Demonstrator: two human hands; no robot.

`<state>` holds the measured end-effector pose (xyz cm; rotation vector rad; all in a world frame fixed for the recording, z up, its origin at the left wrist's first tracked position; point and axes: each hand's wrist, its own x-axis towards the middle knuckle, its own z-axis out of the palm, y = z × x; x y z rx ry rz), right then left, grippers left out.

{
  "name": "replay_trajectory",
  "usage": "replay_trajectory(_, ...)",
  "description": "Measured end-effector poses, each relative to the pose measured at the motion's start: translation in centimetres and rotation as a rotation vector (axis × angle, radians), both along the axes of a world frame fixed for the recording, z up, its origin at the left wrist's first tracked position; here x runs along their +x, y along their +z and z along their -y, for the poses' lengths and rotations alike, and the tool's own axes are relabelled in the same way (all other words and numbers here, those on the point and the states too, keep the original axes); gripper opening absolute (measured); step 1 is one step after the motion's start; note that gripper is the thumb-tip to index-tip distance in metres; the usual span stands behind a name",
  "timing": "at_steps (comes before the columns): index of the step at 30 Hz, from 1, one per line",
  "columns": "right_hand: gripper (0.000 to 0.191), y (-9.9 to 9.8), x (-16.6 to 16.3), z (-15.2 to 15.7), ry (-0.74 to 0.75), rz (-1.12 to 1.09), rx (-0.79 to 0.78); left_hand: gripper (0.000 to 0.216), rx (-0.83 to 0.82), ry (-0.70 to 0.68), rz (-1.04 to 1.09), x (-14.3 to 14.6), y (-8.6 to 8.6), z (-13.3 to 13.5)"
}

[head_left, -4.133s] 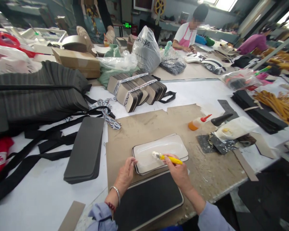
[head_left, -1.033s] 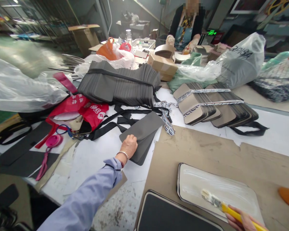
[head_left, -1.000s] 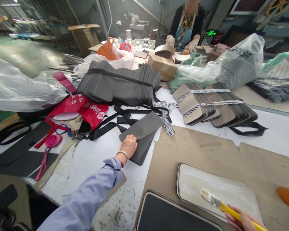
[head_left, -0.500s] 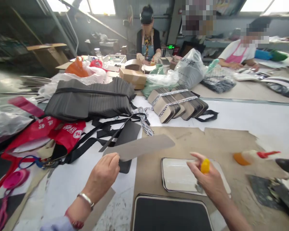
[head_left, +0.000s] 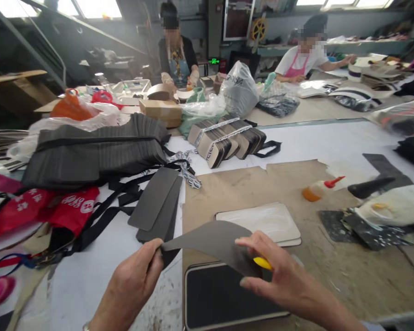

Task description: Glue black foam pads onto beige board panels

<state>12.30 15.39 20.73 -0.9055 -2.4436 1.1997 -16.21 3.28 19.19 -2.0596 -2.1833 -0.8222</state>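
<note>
My left hand (head_left: 134,278) pinches the left end of a thin dark grey sheet (head_left: 210,239), which bows upward in the middle. At its other end is my right hand (head_left: 279,271), thumb and forefinger spread around the curled edge. A small yellow-handled tool (head_left: 262,263) is tucked in the right hand's other fingers; its far end is mostly hidden. Under the sheet lies a black rounded panel (head_left: 224,299) with a pale rim. Behind it sit whitish rounded panels (head_left: 262,220), glossy on top. More grey sheets (head_left: 155,200) lie overlapped to the left.
A glue bottle (head_left: 317,189) with a red nozzle lies at right, near a whitish bag-like bundle (head_left: 396,204). Strapped stacks of dark pieces (head_left: 96,149) and beige-faced pieces (head_left: 224,138) stand behind. A red bag (head_left: 72,202) lies left. Two people work across the table.
My left hand has brought the grey sheet right and down over the black panel. My right hand has moved to the sheet's right end. The view has turned right.
</note>
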Motion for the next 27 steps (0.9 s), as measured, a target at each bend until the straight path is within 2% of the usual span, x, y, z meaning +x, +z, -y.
replay_trajectory(2,0.028,-0.6,1.6,0.8,-0.057,0.014,0.045,0.018,-0.075,-0.01,0.148,1.1,-0.2,-0.3)
replay_trajectory(5,0.014,-2.4,4.8,1.1,-0.181,0.001,0.084,0.016,-0.277,-0.046,0.403,2.9,-0.9,-1.0)
replay_trajectory(8,0.017,-4.1,8.4,0.8,-0.371,0.048,0.006,0.015,-0.581,-0.051,0.686,4.9,-2.3,-1.6)
replay_trajectory(11,0.028,-5.5,11.2,-0.1,-0.614,0.143,-0.121,0.022,-0.841,0.034,1.068,6.8,-4.5,-2.4)
replay_trajectory(13,0.033,-6.4,12.3,-1.3,-0.733,0.168,-0.195,0.03,-0.9,0.134,1.333,7.9,-6.0,-3.3)
replay_trajectory(15,0.034,-7.2,13.0,-3.0,-0.782,0.163,-0.321,0.038,-0.881,0.242,1.489,8.9,-7.3,-4.9)
replay_trajectory(18,0.034,-8.1,13.6,-5.9,-0.709,0.136,-0.537,0.041,-0.762,0.337,1.387,10.0,-8.9,-8.0)
replay_trajectory(21,0.035,-8.9,14.0,-8.7,-0.572,0.142,-0.598,0.037,-0.654,0.361,1.202,10.7,-10.2,-11.0)
replay_trajectory(23,0.033,-9.6,14.2,-10.4,-0.56,0.219,-0.506,0.034,-0.627,0.358,1.14,10.9,-11.0,-12.6)
replay_trajectory(27,0.03,-11.3,14.2,-13.0,-0.535,0.509,-0.11,0.032,-0.632,0.309,1.044,10.7,-12.4,-14.3)
